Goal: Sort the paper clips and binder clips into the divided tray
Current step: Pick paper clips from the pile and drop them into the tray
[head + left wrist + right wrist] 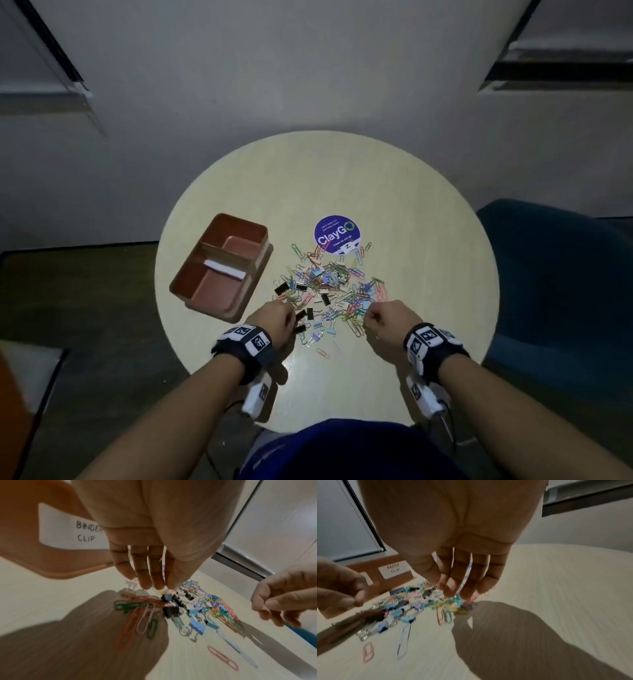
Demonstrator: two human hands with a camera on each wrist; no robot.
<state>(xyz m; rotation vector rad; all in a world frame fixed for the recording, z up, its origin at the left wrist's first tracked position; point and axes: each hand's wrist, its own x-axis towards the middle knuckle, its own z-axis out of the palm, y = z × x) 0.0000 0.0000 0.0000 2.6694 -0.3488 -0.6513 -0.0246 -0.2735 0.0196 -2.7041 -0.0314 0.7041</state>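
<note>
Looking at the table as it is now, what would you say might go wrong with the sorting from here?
1. The clip pile mixes paper clips and binder clips tightly, so a hand may lift tangled extras of the wrong kind.
2. The tray labels face sideways: "BINDER CLIP" and "PAPER CLIP". From above they are hard to read, so compartments could get swapped.
3. A stray pink paper clip lies near the table's front edge and might be brushed off by a wrist.
</note>
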